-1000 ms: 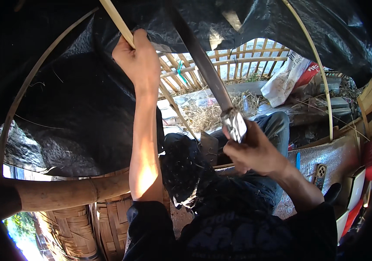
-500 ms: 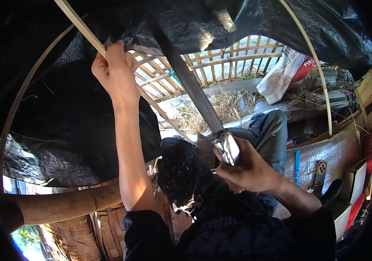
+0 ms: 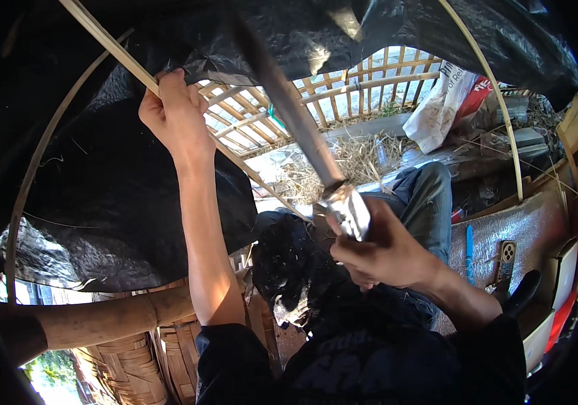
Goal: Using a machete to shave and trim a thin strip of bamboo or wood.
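My left hand, raised at upper left, is closed round a long pale bamboo strip. The strip slants from the top edge, past the hand, down toward my lap. In my right hand is a machete, gripped by its shiny silver-wrapped handle. Its long dark blade points up and away, apart from the strip, and is slightly blurred. The lower end of the strip passes behind the handle area, near a dark cloth-like bundle on my lap.
Black plastic sheeting hangs at left and across the top. Beyond stand a bamboo lattice, dry straw and a white and red sack. A bamboo pole crosses at lower left. A phone and a blue knife-like object lie at right.
The machete blade has turned a little, now catching brown light along its face. The strip's upper part has shifted slightly left with my left hand. Both grips stay the same.
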Demonstrator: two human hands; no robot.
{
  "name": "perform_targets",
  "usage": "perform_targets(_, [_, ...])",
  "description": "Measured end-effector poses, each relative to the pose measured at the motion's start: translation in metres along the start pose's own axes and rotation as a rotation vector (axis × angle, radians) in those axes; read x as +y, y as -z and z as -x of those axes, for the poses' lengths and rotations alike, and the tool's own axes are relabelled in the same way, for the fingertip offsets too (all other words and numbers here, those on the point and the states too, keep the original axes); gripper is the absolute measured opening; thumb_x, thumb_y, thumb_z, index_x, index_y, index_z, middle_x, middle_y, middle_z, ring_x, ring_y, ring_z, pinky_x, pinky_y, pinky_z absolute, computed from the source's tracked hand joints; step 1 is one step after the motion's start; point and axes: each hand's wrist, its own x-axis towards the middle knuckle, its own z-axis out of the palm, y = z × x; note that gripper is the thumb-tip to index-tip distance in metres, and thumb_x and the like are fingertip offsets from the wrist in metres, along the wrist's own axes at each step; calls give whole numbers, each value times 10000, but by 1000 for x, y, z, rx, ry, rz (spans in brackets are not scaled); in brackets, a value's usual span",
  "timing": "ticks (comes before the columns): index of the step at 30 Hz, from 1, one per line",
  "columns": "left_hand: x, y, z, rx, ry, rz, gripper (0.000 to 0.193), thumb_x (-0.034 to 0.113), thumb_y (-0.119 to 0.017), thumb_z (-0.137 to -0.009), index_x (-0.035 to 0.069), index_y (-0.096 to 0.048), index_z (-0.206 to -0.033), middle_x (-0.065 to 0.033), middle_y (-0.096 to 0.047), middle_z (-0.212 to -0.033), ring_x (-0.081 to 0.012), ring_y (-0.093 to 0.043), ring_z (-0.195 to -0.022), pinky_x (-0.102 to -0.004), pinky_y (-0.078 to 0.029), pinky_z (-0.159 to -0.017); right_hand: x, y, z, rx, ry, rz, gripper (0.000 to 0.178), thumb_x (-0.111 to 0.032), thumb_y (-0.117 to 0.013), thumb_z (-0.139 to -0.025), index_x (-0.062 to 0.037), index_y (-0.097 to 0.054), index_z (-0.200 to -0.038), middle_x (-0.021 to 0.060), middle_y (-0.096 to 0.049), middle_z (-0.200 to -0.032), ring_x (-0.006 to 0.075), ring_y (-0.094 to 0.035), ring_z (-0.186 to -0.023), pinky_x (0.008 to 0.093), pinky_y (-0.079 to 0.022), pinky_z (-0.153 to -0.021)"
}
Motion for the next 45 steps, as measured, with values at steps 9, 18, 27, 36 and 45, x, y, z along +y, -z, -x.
perform_targets(9, [-4, -2, -2, 76, 30, 24, 233, 49, -481, -800, 80, -368, -598, 63, -243, -483, -19, -197, -405, -206, -163, -386, 44, 4, -10, -45, -70, 148, 164, -128, -528, -797, 27, -473, -804, 42, -487, -470, 103, -459, -336, 236, -359, -287])
perform_targets(18, [1, -3, 0, 87, 14, -50, 235, 42, -487, -801, 102, -367, -608, 52, -255, -481, -29, -215, -412, -211, -186, -400, -15, 1, 4, -25, -40, 17, 211, 53, -512, -815, -9, -384, -972, 23, -413, -511, 86, -399, -362, 260, -358, -339])
perform_targets(27, [1, 0, 0, 48, -13, -11, 204, 58, -481, -800, 75, -385, -621, 73, -268, -476, -1, -220, -403, -197, -164, -396, 15, 7, 7, 35, -83, 167, 441, -37, -550, -815, 90, -293, -1150, 48, -489, -606, 89, -463, -405, 241, -382, -368])
perform_targets(36, [-4, -10, 3, 63, 2, -68, 161, 59, -479, -796, 52, -436, -641, 68, -291, -474, -4, -236, -401, -202, -168, -390, 43, 3, -11, -49, -407, 277, 188, -76, -542, -785, -14, -424, -917, 40, -480, -509, 94, -448, -360, 227, -369, -336])
perform_targets(45, [1, 6, 0, 64, -1, -3, 213, 52, -489, -802, 80, -396, -612, 56, -266, -473, -27, -223, -406, -205, -195, -401, 0, 11, -11, -58, -14, -43, 131, 17, -504, -784, -26, -396, -843, 8, -415, -490, 92, -422, -348, 239, -352, -325])
